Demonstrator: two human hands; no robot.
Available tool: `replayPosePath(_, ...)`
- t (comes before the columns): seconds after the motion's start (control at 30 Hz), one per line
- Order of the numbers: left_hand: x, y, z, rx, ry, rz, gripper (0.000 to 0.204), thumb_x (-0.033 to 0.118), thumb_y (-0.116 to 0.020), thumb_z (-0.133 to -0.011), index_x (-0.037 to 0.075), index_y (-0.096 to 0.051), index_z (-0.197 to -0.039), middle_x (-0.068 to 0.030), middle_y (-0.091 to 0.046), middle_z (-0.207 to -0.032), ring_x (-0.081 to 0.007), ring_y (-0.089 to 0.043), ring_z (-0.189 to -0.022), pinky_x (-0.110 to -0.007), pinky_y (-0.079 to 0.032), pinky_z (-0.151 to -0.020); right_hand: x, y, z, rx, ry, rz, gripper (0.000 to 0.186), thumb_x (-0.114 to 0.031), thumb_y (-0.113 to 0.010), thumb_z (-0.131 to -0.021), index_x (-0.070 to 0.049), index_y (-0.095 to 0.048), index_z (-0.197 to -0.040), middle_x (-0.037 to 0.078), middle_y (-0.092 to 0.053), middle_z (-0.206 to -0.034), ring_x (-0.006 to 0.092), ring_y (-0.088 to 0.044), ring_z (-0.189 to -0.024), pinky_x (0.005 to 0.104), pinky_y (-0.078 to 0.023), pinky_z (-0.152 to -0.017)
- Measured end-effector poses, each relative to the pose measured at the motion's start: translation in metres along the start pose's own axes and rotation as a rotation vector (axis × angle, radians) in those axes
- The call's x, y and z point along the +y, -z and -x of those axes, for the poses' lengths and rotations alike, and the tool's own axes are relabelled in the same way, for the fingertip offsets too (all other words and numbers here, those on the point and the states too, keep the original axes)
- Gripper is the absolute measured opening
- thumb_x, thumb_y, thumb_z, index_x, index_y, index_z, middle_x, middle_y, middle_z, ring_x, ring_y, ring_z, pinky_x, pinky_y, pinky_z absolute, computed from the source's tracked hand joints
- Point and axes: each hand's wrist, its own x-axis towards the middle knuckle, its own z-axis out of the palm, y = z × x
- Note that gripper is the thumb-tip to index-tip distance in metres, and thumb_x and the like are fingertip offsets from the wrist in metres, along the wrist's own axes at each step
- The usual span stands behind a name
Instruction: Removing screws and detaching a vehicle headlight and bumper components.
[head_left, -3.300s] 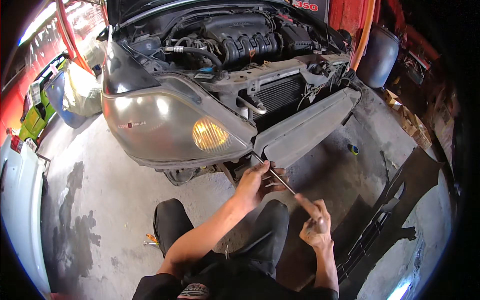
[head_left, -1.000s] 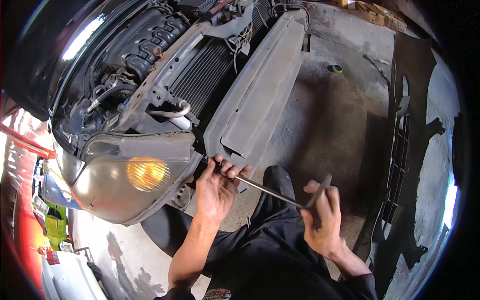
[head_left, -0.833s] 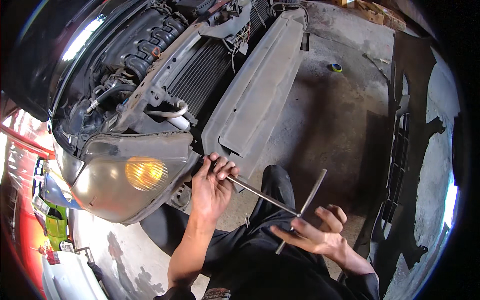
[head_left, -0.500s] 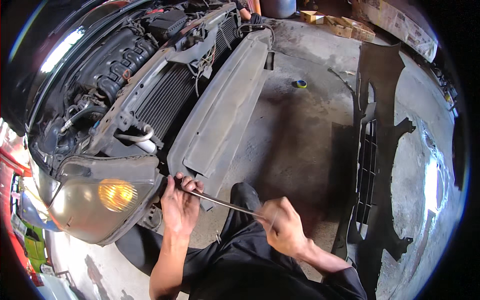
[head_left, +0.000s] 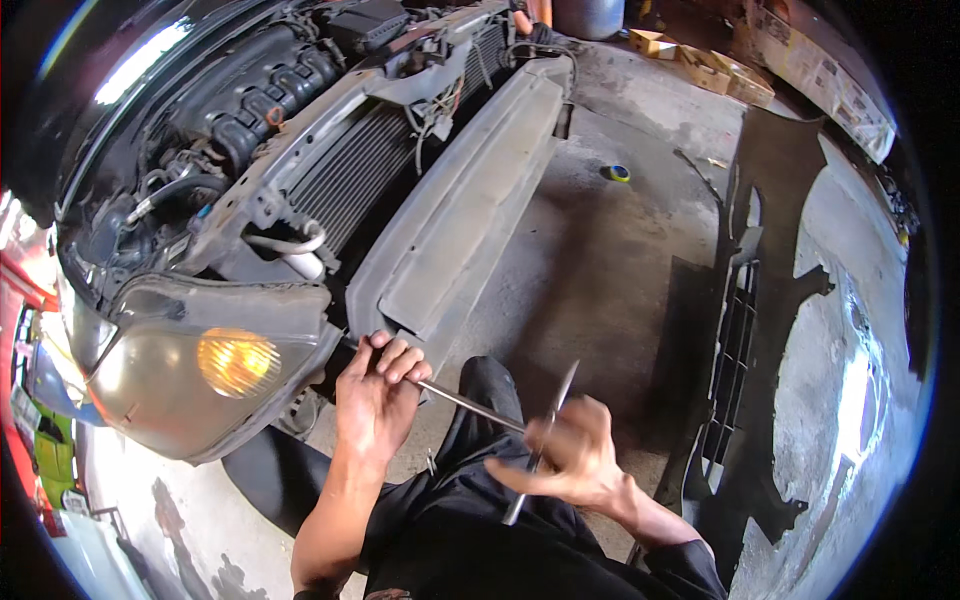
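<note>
A T-handle wrench (head_left: 468,404) runs from beside the headlight (head_left: 165,375) toward my right side. My left hand (head_left: 378,400) is closed around its shaft near the far end, by the lower corner of the grey bumper beam (head_left: 450,210). My fingers hide the wrench's tip and whatever it meets. At the near end my right hand (head_left: 580,455), blurred by motion, is on the crossbar (head_left: 563,385), thumb pointing left and the other fingers curled. The crossbar slants across my palm, both ends showing.
The car's engine bay (head_left: 235,110) and radiator (head_left: 345,165) lie exposed at left. A dark bumper cover (head_left: 775,200) lies on the floor to the right. A small roll of tape (head_left: 618,173) is between. Cardboard boxes (head_left: 705,68) and another person's hand (head_left: 522,22) are at the back.
My right hand has turned on the wrench, and the crossbar now shows clearly. The left hand keeps its hold on the shaft. The whole view has shifted slightly.
</note>
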Motion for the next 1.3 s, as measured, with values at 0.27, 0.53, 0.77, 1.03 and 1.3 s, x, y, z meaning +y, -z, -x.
replayPosePath(0.27, -0.003, 0.013, 0.000, -0.037, -0.013, -0.023, 0.022, 0.021, -0.037, -0.101, 0.011, -0.047, -0.084, 0.0033, -0.029, -0.068, -0.0097, -0.030, -0.060, -0.025, -0.031, -0.063, -0.002, 0.004, 0.023, 0.214, -0.639, -0.637, 0.098, -0.036, -0.071, -0.075, 0.009, -0.016, -0.142, 0.019, -0.045, -0.108, 0.0240, -0.045, -0.096, 0.0388, -0.040, -0.084)
replayPosePath(0.53, -0.006, -0.010, 0.009, 0.046, 0.031, -0.030, 0.027, 0.034, -0.045, -0.099, 0.012, -0.046, -0.084, 0.0028, -0.029, -0.068, -0.0112, -0.031, -0.062, -0.027, -0.031, -0.066, -0.016, -0.007, 0.021, 0.190, 0.045, 0.337, 0.044, -0.016, -0.073, -0.067, -0.049, -0.067, -0.095, -0.011, -0.039, -0.114, 0.0199, -0.040, -0.099, 0.0340, -0.039, -0.082)
replayPosePath(0.77, -0.005, 0.005, 0.005, -0.019, 0.038, 0.026, 0.030, 0.032, -0.044, -0.100, 0.012, -0.045, -0.078, 0.0021, -0.025, -0.066, -0.0114, -0.028, -0.059, -0.028, -0.030, -0.063, -0.030, 0.001, 0.031, -0.141, -1.141, -1.307, 0.088, -0.068, -0.018, -0.091, 0.003, -0.069, -0.080, 0.012, -0.059, -0.065, 0.0185, -0.045, -0.045, 0.0280, -0.036, -0.049)
replayPosePath(1.03, -0.018, 0.000, 0.001, 0.006, -0.013, 0.047, 0.030, 0.031, -0.043, -0.100, 0.011, -0.043, -0.076, 0.0020, -0.025, -0.064, -0.0116, -0.027, -0.057, -0.028, -0.031, -0.062, -0.002, 0.012, 0.005, -0.229, -1.648, -2.171, 0.085, -0.064, -0.028, -0.094, 0.014, -0.050, -0.120, 0.025, -0.065, -0.106, 0.0263, -0.066, -0.065, 0.0314, -0.055, -0.057)
replayPosePath(1.3, -0.016, 0.012, -0.006, -0.152, 0.036, 0.069, 0.035, 0.031, -0.040, -0.101, 0.011, -0.039, -0.071, 0.0012, -0.022, -0.059, -0.0122, -0.023, -0.052, -0.027, -0.030, -0.058, -0.021, 0.005, 0.018, -0.578, -1.329, -2.849, 0.106, -0.082, -0.010, -0.080, 0.000, -0.025, -0.144, 0.021, -0.056, -0.126, 0.0265, -0.064, -0.075, 0.0371, -0.053, -0.064)
